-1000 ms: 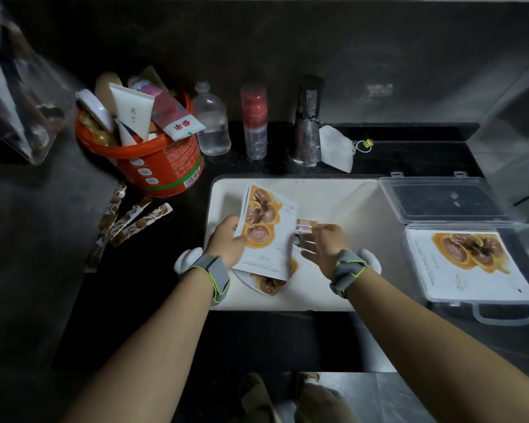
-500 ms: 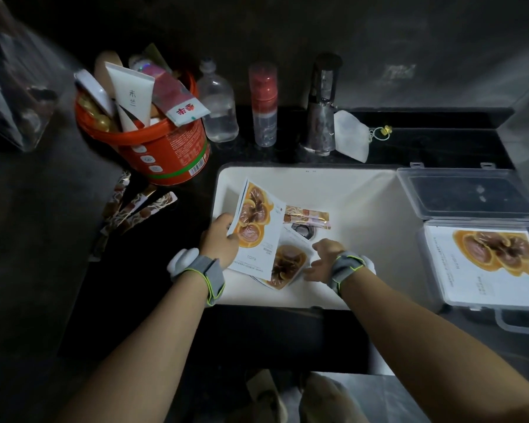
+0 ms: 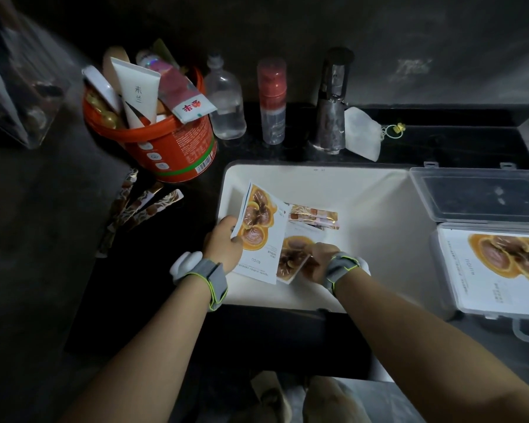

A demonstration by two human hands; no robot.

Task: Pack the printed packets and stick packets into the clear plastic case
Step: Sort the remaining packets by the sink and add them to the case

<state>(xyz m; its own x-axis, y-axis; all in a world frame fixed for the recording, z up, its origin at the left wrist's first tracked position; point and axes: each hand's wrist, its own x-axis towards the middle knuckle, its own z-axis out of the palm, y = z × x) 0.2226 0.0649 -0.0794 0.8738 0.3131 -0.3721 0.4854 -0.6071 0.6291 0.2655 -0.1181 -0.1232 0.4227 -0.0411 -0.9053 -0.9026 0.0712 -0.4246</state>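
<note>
My left hand grips a white printed packet with an orange and brown picture, held tilted over the white sink. Just right of it, my right hand pinches the lower edge of a second printed packet lying in the sink. Gold stick packets lie in the sink behind them. More brown patterned stick packets lie on the dark counter at the left. The clear plastic case stands open at the right with a printed packet inside and its lid folded back.
An orange bucket full of tubes stands behind the counter sticks. A clear bottle, a red-capped spray bottle, the tap and a white pouch line the back edge. My feet show below.
My right hand has dropped from the stick packets to the lower printed packet and taken its edge. The left hand keeps its packet. The view shifted left.
</note>
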